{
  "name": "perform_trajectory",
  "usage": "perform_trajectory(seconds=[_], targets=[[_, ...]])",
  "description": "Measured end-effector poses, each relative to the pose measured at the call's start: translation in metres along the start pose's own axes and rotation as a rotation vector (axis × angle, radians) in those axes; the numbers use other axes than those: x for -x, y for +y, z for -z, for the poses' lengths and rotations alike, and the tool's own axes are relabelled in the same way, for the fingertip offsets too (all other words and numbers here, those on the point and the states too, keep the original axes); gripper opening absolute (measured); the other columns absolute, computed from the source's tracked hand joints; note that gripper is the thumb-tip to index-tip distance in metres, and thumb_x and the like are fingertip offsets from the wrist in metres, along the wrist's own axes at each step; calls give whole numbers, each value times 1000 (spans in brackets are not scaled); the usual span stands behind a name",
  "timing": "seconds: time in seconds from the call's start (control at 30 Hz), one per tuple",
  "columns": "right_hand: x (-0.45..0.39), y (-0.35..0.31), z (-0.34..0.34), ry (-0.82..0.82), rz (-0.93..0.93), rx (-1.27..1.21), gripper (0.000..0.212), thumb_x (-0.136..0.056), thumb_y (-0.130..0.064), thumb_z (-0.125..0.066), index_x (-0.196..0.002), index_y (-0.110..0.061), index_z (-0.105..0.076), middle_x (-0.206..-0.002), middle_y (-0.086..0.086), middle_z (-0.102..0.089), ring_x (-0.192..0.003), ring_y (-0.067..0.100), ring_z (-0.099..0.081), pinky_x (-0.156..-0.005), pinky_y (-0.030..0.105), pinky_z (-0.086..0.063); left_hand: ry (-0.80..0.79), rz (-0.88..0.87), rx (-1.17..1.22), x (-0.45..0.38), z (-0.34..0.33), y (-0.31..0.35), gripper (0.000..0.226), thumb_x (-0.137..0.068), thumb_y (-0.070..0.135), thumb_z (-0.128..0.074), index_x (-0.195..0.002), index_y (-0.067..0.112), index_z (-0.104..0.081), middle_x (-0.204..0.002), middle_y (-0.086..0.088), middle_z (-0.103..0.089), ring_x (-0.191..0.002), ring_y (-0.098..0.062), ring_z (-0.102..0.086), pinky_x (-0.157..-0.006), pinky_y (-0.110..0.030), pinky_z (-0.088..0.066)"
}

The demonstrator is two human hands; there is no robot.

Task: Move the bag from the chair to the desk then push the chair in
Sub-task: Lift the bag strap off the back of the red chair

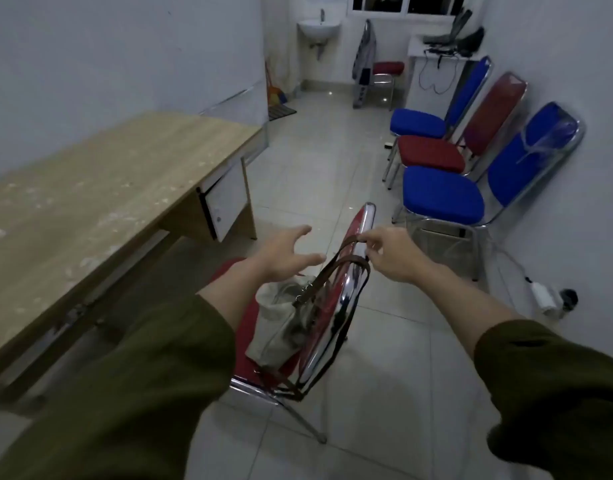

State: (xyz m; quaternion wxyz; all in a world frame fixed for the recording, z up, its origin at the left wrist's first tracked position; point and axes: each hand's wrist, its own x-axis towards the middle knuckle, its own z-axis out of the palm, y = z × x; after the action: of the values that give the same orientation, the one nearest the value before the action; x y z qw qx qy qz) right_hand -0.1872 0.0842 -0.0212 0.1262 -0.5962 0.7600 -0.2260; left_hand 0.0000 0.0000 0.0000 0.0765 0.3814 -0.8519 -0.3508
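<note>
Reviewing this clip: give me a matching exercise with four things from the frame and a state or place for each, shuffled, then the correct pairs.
Things:
1. bag
2. left hand
3. right hand
4. desk

States or places:
A. open, fingers spread above the bag
B. against the left wall
C. on the seat of the red chair
D. pinching the brown strap

Pairs: 1-C, 2-A, 3-D, 4-B

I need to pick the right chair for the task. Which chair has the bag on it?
The red chair right under the hands, beside the desk: the bag sits on its seat. The chairs along the right wall hold no bag.
</note>
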Motion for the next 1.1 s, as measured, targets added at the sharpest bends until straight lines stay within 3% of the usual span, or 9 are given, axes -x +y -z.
perform_trajectory(seconds=[0.2, 0.3, 0.47, 0.53, 0.67, 0.77, 0.9, 1.0, 1.1], targets=[[13, 10, -16, 23, -53, -170, 14, -84, -3, -57, -92, -11, -64, -91, 16, -68, -84, 29, -63, -76, 38, -54, -2, 15, 166, -24, -40, 8, 46, -89, 32, -51, -134, 19, -46, -109, -13, -65, -97, -23, -61, -83, -30, -46], [14, 19, -26, 66, -89, -264, 11, -82, -5, -62, -89, -14, -64, -83, 13, -67, -77, 28, -65, -76, 46, -56, 14, 49, 261, -28, -59, 13, 45, -93, 29, -45, -135, 15, -43, -109, -21, -64, -99, -32, -61, -87, -39, -47], [21, 21, -39, 143, -122, -434, 12, -76, -12, -72, -87, -12, -71, -77, 13, -71, -71, 28, -67, -72, 46, -58, 142, 285, 557, -39, -86, 22, 60, -92, 36, -43, -143, 12, -22, -133, -17, -52, -123, -32, -50, -106, -45, -39], [24, 21, -42, 165, -125, -493, 13, -74, -12, -74, -87, -11, -73, -74, 11, -72, -69, 25, -68, -71, 43, -59, 224, 373, 698, -43, -91, 25, 65, -89, 32, -51, -144, 13, -20, -128, -16, -57, -117, -32, -55, -103, -48, -43], [30, 22, -43, 101, -172, -663, 21, -73, -6, -74, -93, -2, -70, -67, 7, -70, -57, 14, -70, -56, 25, -58, 370, 408, 915, -44, -95, 29, 59, -84, 10, -61, -136, 12, -32, -93, -5, -64, -94, -26, -65, -89, -45, -53], [30, 25, -38, 34, -122, -690, 19, -75, -5, -71, -94, -2, -70, -62, -2, -68, -51, 10, -67, -50, 20, -56, 413, 352, 999, -42, -91, 26, 54, -83, -1, -57, -132, 11, -37, -95, -10, -60, -82, -20, -64, -74, -33, -55], [18, 31, -33, 103, -27, -535, 13, -83, -11, -64, -95, -8, -69, -81, 5, -67, -59, 11, -67, -54, 17, -55, 354, 263, 1146, -31, -72, 17, 47, -87, -5, -47, -127, 18, -40, -88, -8, -53, -73, -19, -63, -67, -30, -58], [1, 37, -33, 225, -36, -411, 16, -88, -12, -56, -101, -8, -65, -100, 6, -60, -77, 13, -62, -61, 11, -49, 262, 219, 1015, -28, -58, 3, 41, -89, -4, -42, -125, 14, -44, -80, -5, -45, -55, -11, -46, -42, -15, -44], [-17, 43, -31, 209, 18, -302, 21, -90, -10, -51, -108, -9, -62, -109, -1, -48, -85, 6, -51, -71, 9, -43, 254, 175, 807, -34, -43, -15, 34, -90, 5, -46, -123, 13, -51, -78, -3, -46, -52, -5, -45, -41, -12, -38]])
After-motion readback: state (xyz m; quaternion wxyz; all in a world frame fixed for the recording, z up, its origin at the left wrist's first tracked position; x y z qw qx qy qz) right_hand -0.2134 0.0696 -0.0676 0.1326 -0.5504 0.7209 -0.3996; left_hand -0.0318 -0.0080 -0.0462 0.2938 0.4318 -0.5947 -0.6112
